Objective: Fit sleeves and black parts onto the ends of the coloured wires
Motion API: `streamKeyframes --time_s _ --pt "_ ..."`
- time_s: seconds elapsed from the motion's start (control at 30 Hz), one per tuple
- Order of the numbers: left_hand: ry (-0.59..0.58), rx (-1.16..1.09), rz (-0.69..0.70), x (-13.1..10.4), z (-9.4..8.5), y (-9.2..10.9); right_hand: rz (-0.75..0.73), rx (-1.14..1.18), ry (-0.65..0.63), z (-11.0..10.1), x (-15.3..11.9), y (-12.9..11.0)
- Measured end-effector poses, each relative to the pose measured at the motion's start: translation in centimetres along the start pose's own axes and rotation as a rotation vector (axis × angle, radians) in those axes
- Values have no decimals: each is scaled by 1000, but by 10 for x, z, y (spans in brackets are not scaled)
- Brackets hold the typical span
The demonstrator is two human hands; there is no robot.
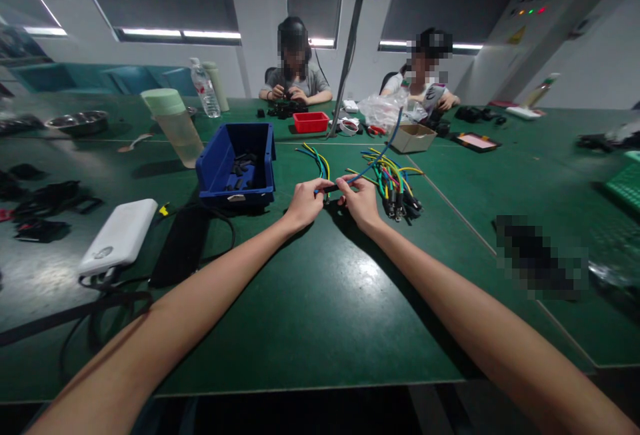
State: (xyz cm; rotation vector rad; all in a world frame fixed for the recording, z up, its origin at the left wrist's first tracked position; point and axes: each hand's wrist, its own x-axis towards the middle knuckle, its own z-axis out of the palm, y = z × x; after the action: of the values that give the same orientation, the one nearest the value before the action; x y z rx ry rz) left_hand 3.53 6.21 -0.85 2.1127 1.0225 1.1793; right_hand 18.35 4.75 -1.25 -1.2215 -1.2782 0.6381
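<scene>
Both of my hands meet over the green table [320, 315], at a blue wire [387, 148] with a short black sleeve [330, 188] around it. My left hand [304, 204] is closed in a pinch at the sleeve's left end. Thumb and fingers of my right hand [362, 203] pinch the wire at the sleeve's right end; the wire's free length rises up and to the right. Just beyond my hands lie a few green and yellow wires [320, 157]. Right of them is a bundle of coloured wires [393, 175] with black sleeves and metal terminals.
A blue bin [210, 178] with small black tubes [243, 163] stands left of my hands. Nearer left are a white power bank [120, 235], a black phone-like slab [181, 245] and cables. A pole [350, 48] rises ahead; two people work across the table.
</scene>
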Motion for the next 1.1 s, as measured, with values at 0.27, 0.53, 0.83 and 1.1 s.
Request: streamKeyframes --time_s 0.27,0.53,0.83,1.1 --pt "3 11 7 0 -1 1 19 9 4 1 1 3" --pt "3 19 -18 0 -1 2 19 7 -23 0 1 3" --pt "7 2 -39 -1 -4 7 22 12 -123 0 0 0" --pt "11 22 -59 0 -2 4 37 11 -108 1 0 -2"
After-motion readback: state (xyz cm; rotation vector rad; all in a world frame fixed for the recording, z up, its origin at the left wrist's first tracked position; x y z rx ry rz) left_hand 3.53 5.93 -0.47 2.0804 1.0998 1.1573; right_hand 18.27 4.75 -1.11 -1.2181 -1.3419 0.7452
